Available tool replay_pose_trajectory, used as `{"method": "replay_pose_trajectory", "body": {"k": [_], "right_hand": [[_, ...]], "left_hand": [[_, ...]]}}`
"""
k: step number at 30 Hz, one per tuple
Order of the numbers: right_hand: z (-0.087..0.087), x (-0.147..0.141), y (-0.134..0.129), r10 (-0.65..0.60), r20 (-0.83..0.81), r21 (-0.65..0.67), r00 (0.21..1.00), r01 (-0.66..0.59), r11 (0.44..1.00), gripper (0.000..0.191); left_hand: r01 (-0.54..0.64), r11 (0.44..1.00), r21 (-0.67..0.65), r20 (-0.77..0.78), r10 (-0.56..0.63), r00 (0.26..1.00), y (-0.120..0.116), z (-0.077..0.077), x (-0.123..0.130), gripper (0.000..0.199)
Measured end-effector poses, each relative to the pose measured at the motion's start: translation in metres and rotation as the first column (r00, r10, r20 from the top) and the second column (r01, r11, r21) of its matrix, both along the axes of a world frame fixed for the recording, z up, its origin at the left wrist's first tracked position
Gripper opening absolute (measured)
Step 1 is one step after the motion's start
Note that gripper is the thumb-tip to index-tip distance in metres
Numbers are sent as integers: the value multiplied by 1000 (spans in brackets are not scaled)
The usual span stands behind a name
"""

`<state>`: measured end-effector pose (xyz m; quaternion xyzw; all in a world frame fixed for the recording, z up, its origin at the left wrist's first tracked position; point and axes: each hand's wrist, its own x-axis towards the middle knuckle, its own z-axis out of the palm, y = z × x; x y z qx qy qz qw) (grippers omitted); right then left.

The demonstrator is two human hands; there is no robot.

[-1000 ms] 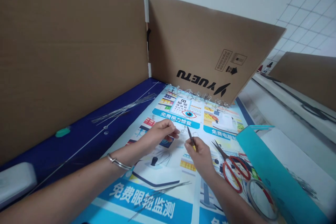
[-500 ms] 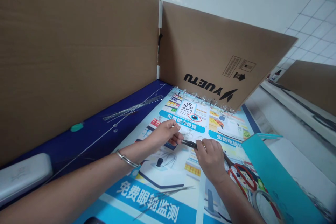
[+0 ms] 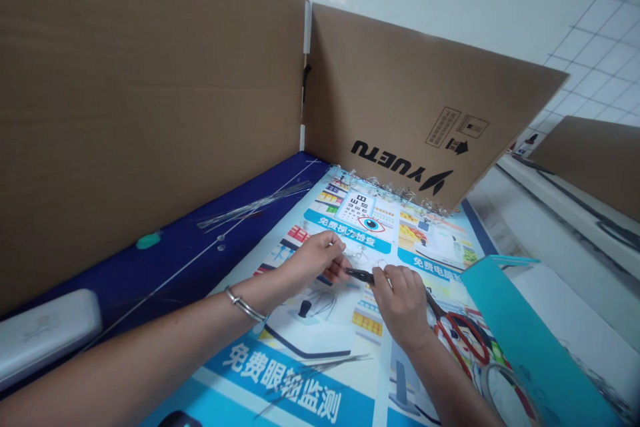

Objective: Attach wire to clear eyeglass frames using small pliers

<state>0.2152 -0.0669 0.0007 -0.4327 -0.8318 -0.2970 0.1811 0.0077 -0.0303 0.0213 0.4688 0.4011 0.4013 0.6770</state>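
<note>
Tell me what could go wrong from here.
The black pointed tool in the right hand meets the left hand's fingertips, so a slip might pinch or poke them.

The red-handled scissors lie close by the right wrist; a backward move could knock them.

Loose thin wires lie between the forearms and might get brushed aside.

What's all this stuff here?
Flat cardboard panels: three, brown, left, back, right
Flat tabletop: one, blue, underneath
Printed sheet: one, multicoloured, centre
Tiny shiny pieces: many, clear, along back panel
Thin metal wires: many, silvery, left, front
Metal scissors: one, red handles, right
Round roll: one, clear, right
Open folded box: one, teal, right
Rounded plastic case: one, white, left
Flat blob: one, green, left
Rounded object: one, black, bottom
Slim pliers: one, black, centre
Metal bangle: one, silvery, left wrist
Hands: two, bare, centre
</note>
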Motion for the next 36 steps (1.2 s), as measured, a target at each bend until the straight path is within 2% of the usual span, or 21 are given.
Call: {"method": "replay_pose_trajectory", "body": {"k": [28, 36], "right_hand": [[1, -1, -1, 19, 23, 14, 1000, -19, 1000, 20], [0, -2, -1, 9, 25, 18, 1000, -9, 1000, 16]], "left_hand": [[-3, 999, -41, 7, 4, 1000, 1, -2, 1, 27], [-35, 999, -24, -13, 35, 999, 1, -2, 1, 26]]}}
